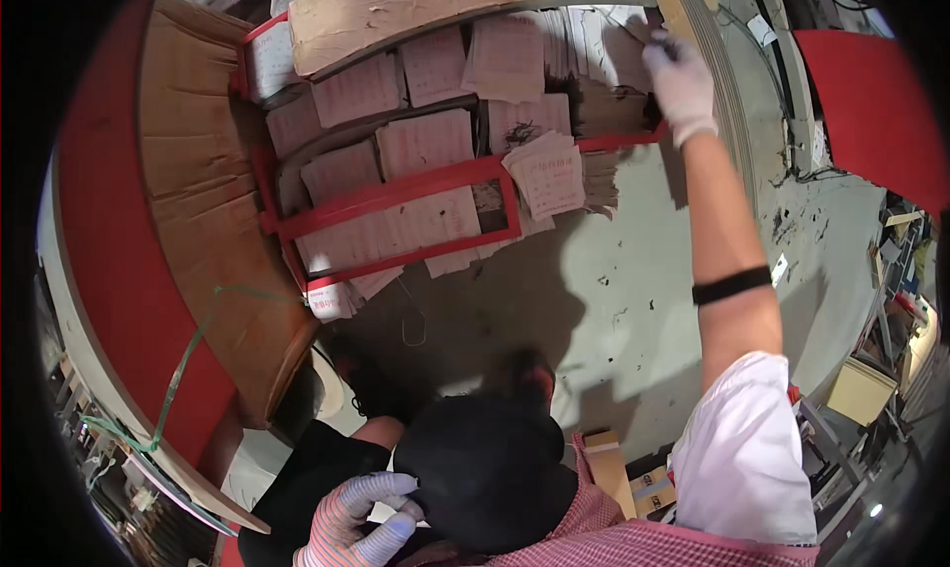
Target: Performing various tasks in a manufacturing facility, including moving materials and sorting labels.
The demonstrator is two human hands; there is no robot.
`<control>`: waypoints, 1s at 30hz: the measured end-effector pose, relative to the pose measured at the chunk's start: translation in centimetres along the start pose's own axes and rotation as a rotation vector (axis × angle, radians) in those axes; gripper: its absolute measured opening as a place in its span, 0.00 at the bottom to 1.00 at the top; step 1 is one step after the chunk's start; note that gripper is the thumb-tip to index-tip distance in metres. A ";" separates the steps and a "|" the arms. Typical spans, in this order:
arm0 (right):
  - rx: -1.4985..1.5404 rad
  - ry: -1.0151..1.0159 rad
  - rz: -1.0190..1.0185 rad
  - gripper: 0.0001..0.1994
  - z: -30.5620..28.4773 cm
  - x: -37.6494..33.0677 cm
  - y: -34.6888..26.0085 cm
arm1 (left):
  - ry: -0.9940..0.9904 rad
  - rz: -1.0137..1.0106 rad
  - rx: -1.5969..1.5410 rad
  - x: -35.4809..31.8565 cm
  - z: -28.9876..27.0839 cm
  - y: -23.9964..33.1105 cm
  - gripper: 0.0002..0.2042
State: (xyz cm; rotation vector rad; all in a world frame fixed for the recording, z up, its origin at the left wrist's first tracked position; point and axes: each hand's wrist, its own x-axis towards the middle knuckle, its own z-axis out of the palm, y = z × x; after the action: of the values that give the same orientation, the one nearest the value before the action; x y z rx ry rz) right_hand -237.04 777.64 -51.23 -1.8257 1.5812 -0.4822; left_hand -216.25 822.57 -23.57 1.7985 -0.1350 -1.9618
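My right hand (683,87), in a white glove with grey fingertips, reaches far out to the upper right end of a red metal rack (401,193). Its fingers are curled in beside the upright white cards (604,47); whatever they grip is too small or hidden to make out. Rows of printed paper cards (426,143) fill the rack, and a loose fanned stack (546,176) leans over its front rail. My left hand (346,522), in a striped glove with grey fingertips, hovers low beside a rounded black shape (485,473). Its thumb and forefinger are apart, with nothing visible between them.
A brown cardboard sheet (416,3) overhangs the rack's far side. Another large cardboard piece (208,171) stands at the left, beside a red panel (119,221). Green string (178,379) hangs there. Flat boards (717,82) stand on the right. Boxes (614,468) lie near my right side.
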 end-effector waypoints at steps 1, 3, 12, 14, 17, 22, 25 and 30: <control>-0.239 0.124 -0.294 0.23 0.4 -1.5 2.7 | 0.005 -0.015 -0.036 0.1 0.0 0.2 0.17; -0.554 0.174 -0.443 0.28 1.4 -3.6 4.6 | -0.013 -0.022 -0.107 0.2 0.2 0.4 0.17; -0.694 -0.112 -0.278 0.24 2.0 -4.9 3.0 | -0.093 0.075 -0.038 -0.2 1.7 0.4 0.18; -0.688 -0.125 -0.280 0.24 1.4 -4.9 3.1 | -0.104 0.139 0.048 -0.1 1.8 0.3 0.18; -0.676 -0.126 -0.276 0.24 1.3 -5.1 3.2 | -0.116 0.190 0.132 0.0 1.8 0.5 0.19; -0.689 -0.071 -0.250 0.29 1.5 -4.6 3.3 | -0.109 0.184 0.137 0.3 2.0 0.1 0.18; -0.698 -0.118 -0.205 0.34 1.4 -3.7 2.2 | -0.091 0.058 0.036 0.2 2.2 0.2 0.17; -0.617 -0.258 -0.310 0.29 0.3 0.0 2.9 | -0.118 0.156 0.036 1.0 2.1 -0.9 0.16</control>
State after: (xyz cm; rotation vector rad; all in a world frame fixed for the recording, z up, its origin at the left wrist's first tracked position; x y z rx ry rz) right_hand -238.97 777.55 -53.47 -2.4950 1.3590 0.1383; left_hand -218.58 822.42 -24.52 1.6411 -0.3406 -1.9637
